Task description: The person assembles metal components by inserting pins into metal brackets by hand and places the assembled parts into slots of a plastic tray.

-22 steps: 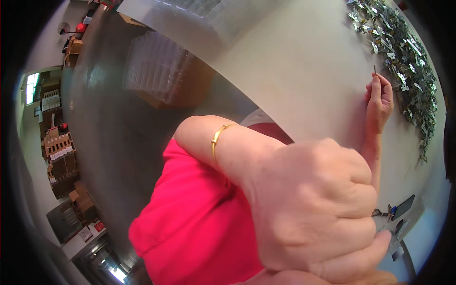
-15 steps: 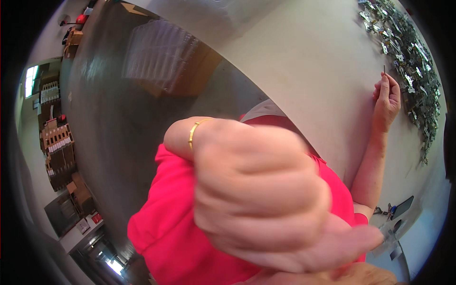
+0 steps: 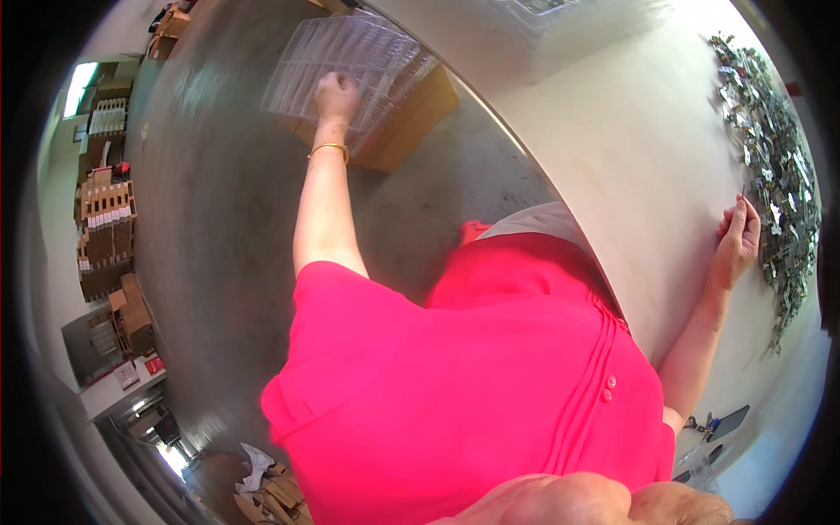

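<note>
My left hand [image 3: 337,96], with a gold bracelet on its wrist, reaches out over the clear plastic compartment trays [image 3: 297,57]. Its fingers are curled together, and I cannot make out what is between them, if anything. The trays lie stacked on a brown cardboard box [image 3: 420,109]. On the right, my right hand [image 3: 737,241] rests at the table, its thumb and fingers pinching a small thin metal pin [image 3: 744,189] that points up. Right beside that hand spreads a long heap of small silvery metal parts [image 3: 774,149].
The pale tabletop [image 3: 604,122] has a slanting edge close to my body. Another clear plastic tray [image 3: 542,10] sits at its far end. A dark flat device [image 3: 728,423] lies low on the right. Stacked cartons [image 3: 105,210] stand along the left wall.
My left hand has swung from close in front of the camera out to the plastic trays. My right hand still pinches the pin; the whole view has shifted somewhat.
</note>
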A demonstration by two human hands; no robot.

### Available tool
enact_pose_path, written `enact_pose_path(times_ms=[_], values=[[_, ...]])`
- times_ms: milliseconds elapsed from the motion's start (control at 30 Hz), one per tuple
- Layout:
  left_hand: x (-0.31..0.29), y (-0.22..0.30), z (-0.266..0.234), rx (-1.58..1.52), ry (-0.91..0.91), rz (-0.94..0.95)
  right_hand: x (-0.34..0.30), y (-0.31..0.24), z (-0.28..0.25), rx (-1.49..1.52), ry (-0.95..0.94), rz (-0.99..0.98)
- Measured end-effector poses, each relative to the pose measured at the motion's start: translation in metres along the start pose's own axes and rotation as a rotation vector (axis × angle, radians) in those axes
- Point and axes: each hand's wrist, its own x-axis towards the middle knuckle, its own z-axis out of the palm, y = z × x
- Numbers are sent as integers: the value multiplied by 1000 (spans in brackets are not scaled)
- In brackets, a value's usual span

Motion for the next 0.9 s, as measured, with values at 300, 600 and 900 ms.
enact_pose_path(times_ms=[300, 600, 900], values=[[-50, 11, 45, 509, -398, 97, 6, 10, -8, -101, 13, -55], [-31, 6, -35, 495, 126, 157, 4, 8, -6, -74, 6, -56], [-22, -23, -151, 262, 325, -10, 5, 10, -4, 6, -28, -56]])
